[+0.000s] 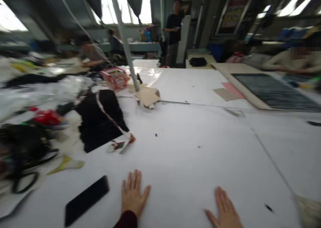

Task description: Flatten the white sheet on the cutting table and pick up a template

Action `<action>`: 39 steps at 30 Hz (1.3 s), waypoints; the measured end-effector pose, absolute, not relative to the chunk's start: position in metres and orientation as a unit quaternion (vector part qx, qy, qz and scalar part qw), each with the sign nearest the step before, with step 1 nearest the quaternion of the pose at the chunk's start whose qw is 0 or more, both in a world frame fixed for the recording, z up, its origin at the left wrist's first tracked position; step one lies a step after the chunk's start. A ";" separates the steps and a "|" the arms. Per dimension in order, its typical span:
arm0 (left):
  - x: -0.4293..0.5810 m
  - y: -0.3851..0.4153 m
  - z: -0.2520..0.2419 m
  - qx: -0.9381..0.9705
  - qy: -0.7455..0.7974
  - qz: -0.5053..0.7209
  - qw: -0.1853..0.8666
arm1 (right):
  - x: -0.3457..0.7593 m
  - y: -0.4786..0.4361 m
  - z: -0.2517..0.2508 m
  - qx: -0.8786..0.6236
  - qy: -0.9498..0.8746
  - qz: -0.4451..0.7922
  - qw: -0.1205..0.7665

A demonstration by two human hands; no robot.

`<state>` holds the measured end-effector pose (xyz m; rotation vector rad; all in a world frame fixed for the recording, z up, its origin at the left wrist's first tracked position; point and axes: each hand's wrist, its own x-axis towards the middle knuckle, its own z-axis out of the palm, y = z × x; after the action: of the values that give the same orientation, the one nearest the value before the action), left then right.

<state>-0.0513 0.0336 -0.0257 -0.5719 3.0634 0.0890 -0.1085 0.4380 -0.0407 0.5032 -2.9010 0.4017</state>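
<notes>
I had the left hand (132,196) palm down, fingers nearly straight and slightly parted, thumb splayed toward one o'clock; it gripped nothing and seemed to lie flat on the white tabletop (175,174). The right hand (225,209) was well apart at about three o'clock from it, also palm down and gripping nothing, fingers close together and thumb swung wide toward ten; blur and the bottom edge of my view kept me from telling how firmly it pressed. The relation I judged to matter most was with the dark phone-like slab (87,201): it lay flat on the tabletop at nine o'clock from the left hand, near but not touching, its long axis running from eight to two. The left was clearly the nearer hand to it. Beyond, at eleven o'clock from the left hand, I saw a black cloth stack (102,121); at three o'clock from the right hand, a small dark scrap (269,208) lay near.
</notes>
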 end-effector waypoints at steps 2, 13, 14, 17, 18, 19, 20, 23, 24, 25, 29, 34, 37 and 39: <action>-0.060 0.037 -0.030 -0.180 0.983 0.011 0.041 | -0.135 0.451 -0.034 0.147 -0.988 0.051 -0.012; -0.064 0.057 -0.037 -0.158 0.985 0.005 0.065 | -0.130 0.442 -0.024 0.199 -0.973 0.050 -0.105; -0.065 0.057 -0.039 -0.157 0.985 0.002 0.066 | -0.125 0.439 -0.023 0.212 -0.969 0.056 -0.116; -0.067 0.057 -0.044 -0.157 0.985 -0.003 0.075 | -0.168 0.430 -0.029 0.199 -0.971 0.055 -0.120; -0.067 0.057 -0.045 -0.156 0.985 -0.005 0.079 | -0.191 0.426 -0.033 0.178 -0.977 0.051 -0.110; -0.066 0.057 -0.045 -0.155 0.984 -0.006 0.082 | -0.213 0.422 -0.037 0.166 -0.980 0.052 -0.099; -0.066 0.057 -0.045 -0.155 0.984 -0.006 0.085 | -0.228 0.418 -0.040 0.154 -0.982 0.053 -0.090; -0.066 0.058 -0.042 -0.159 0.983 -0.003 0.087 | -0.223 0.413 -0.040 0.150 -0.984 0.057 -0.082; -0.066 0.057 -0.041 -0.161 0.983 -0.001 0.086 | -0.209 0.415 -0.037 0.164 -0.981 0.058 -0.086; -0.066 0.057 -0.040 -0.162 0.983 0.001 0.085 | -0.194 0.416 -0.035 0.186 -0.977 0.063 -0.089; -0.065 0.053 -0.040 -0.159 0.984 0.006 0.080 | -0.169 0.421 -0.029 0.200 -0.973 0.056 -0.097; -0.064 0.051 -0.042 -0.154 0.985 0.005 0.072 | -0.187 0.412 -0.036 0.150 -0.984 0.059 -0.076; -0.063 0.051 -0.043 -0.155 0.986 0.000 0.067 | -0.184 0.412 -0.037 0.174 -0.980 0.063 -0.073; -0.062 0.050 -0.044 -0.151 0.986 -0.001 0.065 | -0.184 0.411 -0.038 0.171 -0.981 0.059 -0.070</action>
<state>-0.0624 0.0505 -0.0442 -0.4552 2.9771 -0.0017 -0.1843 0.4109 -0.0379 0.5621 -3.2270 0.1933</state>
